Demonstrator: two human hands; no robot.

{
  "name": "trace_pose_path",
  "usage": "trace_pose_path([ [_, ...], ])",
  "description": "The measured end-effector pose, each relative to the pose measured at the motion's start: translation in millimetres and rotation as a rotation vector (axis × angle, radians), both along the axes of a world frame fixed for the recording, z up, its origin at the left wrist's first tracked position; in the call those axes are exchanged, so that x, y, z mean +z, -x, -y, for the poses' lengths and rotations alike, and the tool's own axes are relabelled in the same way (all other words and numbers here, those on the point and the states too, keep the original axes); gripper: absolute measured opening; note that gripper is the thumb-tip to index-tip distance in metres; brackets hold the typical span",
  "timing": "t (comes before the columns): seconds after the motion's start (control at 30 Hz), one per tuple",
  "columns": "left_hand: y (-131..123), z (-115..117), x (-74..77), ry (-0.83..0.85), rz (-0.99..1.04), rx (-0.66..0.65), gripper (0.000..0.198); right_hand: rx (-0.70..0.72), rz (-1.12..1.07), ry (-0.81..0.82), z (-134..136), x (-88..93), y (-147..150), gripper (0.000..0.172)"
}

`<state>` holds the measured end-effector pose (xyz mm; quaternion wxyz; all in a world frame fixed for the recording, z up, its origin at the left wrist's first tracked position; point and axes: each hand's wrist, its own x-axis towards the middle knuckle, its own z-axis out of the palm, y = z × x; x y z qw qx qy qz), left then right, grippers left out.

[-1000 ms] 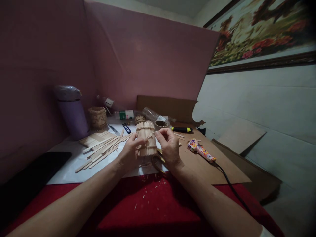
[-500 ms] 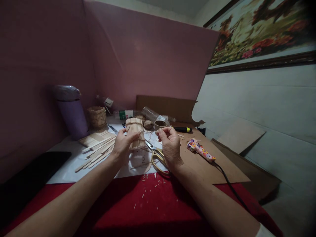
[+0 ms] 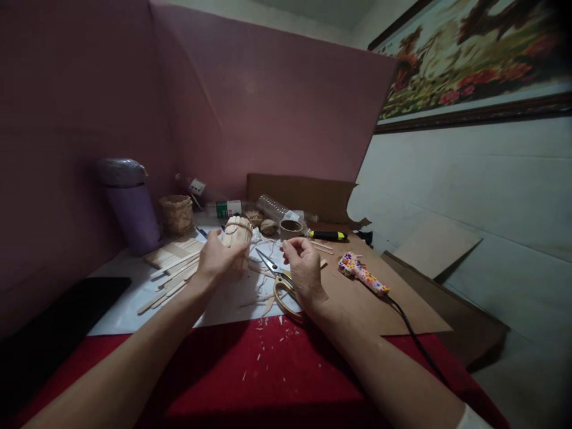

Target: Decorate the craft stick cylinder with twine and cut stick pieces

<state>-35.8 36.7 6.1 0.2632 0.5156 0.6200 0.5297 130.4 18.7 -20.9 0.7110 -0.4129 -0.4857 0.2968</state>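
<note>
My left hand (image 3: 216, 258) is wrapped round a small cup made of craft sticks (image 3: 238, 232), with a cord-like band near its top. It is held above the white paper (image 3: 223, 307), its lower part partly behind my fingers. To the right, my right hand (image 3: 305, 268) is closed in a pinch, thumb against fingertips; whatever it may hold is too small to make out. Gold-handled scissors (image 3: 281, 281) lie just beside and partly behind that hand, blades pointing away to the left. Loose craft sticks (image 3: 176, 280) are spread on the paper left of my left hand.
A purple bottle (image 3: 131, 211) and a woven-looking pot (image 3: 177, 213) stand at the back left. Behind my hands are twine balls (image 3: 269, 226), a tape roll (image 3: 290, 228) and plastic bottles (image 3: 274, 207). A yellow-black cutter (image 3: 328, 235) and a flower-patterned glue gun (image 3: 363, 274) lie on cardboard.
My left hand has shifted slightly left with the cup, which is turned and shows less of its lower part. My right hand has moved slightly down. More of the scissor blades shows.
</note>
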Motion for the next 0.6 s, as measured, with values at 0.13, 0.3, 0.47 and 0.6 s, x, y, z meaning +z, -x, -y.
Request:
trace_pose_path([
  [0.13,3.9,-3.5,-0.4,0.008,0.007,-0.018,0.061,0.015,0.003,-0.001,2.5,1.8,0.9,0.022],
  [0.3,7.4,-4.1,-1.3,-0.035,-0.07,0.035,0.064,0.026,0.001,-0.007,4.1,3.0,1.7,0.022],
  [0.47,10.1,-8.6,-2.6,0.009,-0.123,0.044,0.066,0.034,0.084,0.029,2.3,-1.2,0.4,0.017],
  [0.6,7.4,-9.5,-1.0,0.015,0.231,0.023,0.06,0.141,0.291,0.1,3.4,-6.8,0.5,0.009],
])
